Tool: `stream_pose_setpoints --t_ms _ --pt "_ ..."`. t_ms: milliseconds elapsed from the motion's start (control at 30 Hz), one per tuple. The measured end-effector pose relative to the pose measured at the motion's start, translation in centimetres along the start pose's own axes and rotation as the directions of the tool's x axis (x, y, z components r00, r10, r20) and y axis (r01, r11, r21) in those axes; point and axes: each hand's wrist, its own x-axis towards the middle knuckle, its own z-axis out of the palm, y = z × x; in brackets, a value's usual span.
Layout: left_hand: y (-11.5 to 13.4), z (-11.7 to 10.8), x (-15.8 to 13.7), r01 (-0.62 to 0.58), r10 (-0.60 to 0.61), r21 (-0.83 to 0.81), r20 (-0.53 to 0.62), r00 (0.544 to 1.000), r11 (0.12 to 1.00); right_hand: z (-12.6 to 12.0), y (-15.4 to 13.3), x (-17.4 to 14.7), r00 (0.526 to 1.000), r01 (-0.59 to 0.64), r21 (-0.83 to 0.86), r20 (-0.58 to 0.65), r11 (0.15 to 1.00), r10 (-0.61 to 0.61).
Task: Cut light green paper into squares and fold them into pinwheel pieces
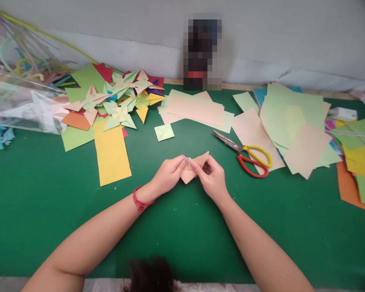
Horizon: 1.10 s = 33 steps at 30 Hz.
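Note:
A small piece of folded peach paper (187, 177) is held between both hands above the green table (182, 231). My left hand (169, 173) pinches its left side, with a red cord bracelet on the wrist. On the other side, my right hand (212, 175) grips the paper between thumb and fingers, and one pointed flap rises beside those fingers. Just beyond the hands lies a small folded light green paper packet (164, 132). Scissors (243, 154) with one yellow and one red handle rest open to the right of my right hand.
Folded paper stars (121, 99) are heaped at the back left near a yellow paper strip (112, 156) and a clear plastic bag (24, 101). Pale paper strips (194, 110) lie at the back middle. Paper sheets (295, 121) are piled at the right. A blurred-out object (202, 52) stands by the wall.

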Motion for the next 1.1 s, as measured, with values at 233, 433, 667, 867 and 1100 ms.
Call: stream_pose_setpoints --t_ms 233,433,667,867,1100 --pt "0.04 0.04 0.02 -0.009 0.009 0.003 -0.004 1.000 1.000 0.09 0.04 -0.12 1.000 -0.007 0.013 -0.020 1.000 0.008" --pt "0.04 0.03 0.04 -0.011 0.011 0.038 -0.007 1.000 0.999 0.36 -0.12 -0.17 0.999 -0.024 0.070 -0.035 0.997 0.027" --pt "0.30 -0.15 0.03 -0.027 0.021 0.097 0.069 0.997 0.995 0.15 -0.19 0.22 0.998 -0.018 0.137 -0.063 0.990 0.027" --pt "0.63 -0.41 0.03 -0.006 -0.002 0.086 0.096 0.995 0.996 -0.14 -0.01 0.37 0.997 -0.024 0.186 -0.062 0.982 0.036" --pt "0.69 -0.53 0.11 -0.003 -0.003 0.064 0.091 0.996 0.998 -0.13 -0.06 0.45 0.997 -0.054 0.220 -0.037 0.974 0.063"
